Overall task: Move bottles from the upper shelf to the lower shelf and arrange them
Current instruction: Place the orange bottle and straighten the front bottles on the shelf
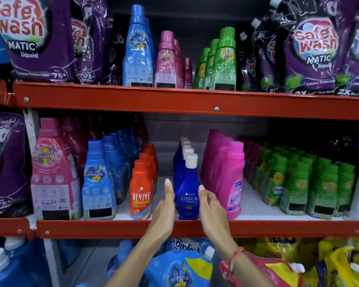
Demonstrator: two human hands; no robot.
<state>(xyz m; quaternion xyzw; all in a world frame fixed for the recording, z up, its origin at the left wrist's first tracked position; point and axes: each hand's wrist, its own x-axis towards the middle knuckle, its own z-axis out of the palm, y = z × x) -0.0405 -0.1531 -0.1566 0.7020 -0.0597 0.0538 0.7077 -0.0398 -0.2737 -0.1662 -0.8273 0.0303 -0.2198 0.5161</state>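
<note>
A dark blue Ujala bottle (187, 193) with a white cap stands at the front of the lower shelf (195, 227), heading a row of the same bottles. My left hand (164, 212) lies flat against its left side, fingers straight and pointing up. My right hand (210, 212) touches its right side, fingers spread. Neither hand wraps around it. On the upper shelf (174, 100) stand a tall blue bottle (138, 50), pink bottles (167, 63) and green bottles (224, 61).
Orange Revive bottles (141, 191) stand just left of my left hand and pink Vanish bottles (232, 183) just right of my right hand. Blue and pink softener bottles fill the left, green Comfort bottles (298, 183) the right. Purple Safewash pouches (313, 44) flank the upper shelf.
</note>
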